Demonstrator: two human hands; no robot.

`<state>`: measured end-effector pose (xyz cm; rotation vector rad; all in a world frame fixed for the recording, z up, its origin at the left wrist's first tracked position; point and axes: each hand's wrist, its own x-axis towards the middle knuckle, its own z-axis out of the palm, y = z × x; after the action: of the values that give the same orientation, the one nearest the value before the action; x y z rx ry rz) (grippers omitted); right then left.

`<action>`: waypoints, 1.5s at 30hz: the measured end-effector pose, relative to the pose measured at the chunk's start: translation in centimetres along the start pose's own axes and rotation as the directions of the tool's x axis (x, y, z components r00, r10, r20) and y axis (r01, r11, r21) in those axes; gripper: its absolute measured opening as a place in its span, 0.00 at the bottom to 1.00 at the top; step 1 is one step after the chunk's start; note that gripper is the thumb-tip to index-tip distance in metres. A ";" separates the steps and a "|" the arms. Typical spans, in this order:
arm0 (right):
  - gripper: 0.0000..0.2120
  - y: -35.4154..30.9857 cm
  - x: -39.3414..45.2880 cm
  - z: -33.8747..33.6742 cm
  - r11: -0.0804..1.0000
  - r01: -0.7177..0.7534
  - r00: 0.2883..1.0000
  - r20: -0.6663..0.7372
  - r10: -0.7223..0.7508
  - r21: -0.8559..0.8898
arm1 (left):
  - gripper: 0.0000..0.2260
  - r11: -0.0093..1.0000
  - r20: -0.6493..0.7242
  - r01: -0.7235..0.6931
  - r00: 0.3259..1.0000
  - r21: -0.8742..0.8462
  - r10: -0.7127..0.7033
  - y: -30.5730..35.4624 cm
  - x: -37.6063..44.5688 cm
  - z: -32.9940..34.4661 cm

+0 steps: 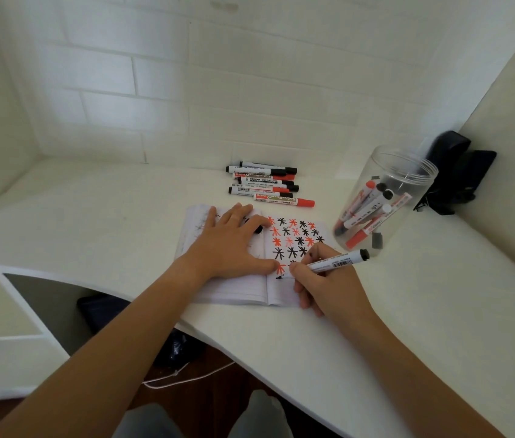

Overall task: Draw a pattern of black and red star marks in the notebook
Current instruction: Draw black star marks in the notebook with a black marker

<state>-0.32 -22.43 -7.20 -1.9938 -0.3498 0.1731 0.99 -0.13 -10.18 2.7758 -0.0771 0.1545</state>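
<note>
An open notebook point(237, 292) lies on the white desk. Its right page carries rows of black and red star marks point(294, 237). My right hand point(325, 286) grips a black marker point(338, 263) with its tip down on the lower part of that page, beside a small fresh black mark. My left hand point(231, 245) lies flat on the left page with fingers spread, and a black marker cap point(37, 229) peeks out under its fingers.
Several black and red markers point(265, 184) lie in a row behind the notebook. A clear plastic jar point(385, 197) with more markers stands tilted at the right, a dark object point(458, 172) in the corner behind it. The desk edge curves near me.
</note>
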 end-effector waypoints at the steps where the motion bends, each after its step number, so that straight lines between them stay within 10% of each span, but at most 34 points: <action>1: 0.09 0.0 0.0 0.0 1.000 -0.008 1.000 -0.011 0.008 0.004 | 0.42 1.000 0.001 0.000 1.000 -0.001 0.000 0.0 0.0 0.0; 45: 0.09 -0.1 -0.2 0.1 1.000 -0.006 1.000 -0.027 0.007 0.009 | 0.41 1.000 -0.014 -0.013 1.000 -0.006 0.013 0.1 -0.2 0.0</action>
<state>-0.52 -22.32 -7.20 -1.9872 -0.3249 0.1517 0.80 -0.19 -10.13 2.7687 -0.0927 0.1762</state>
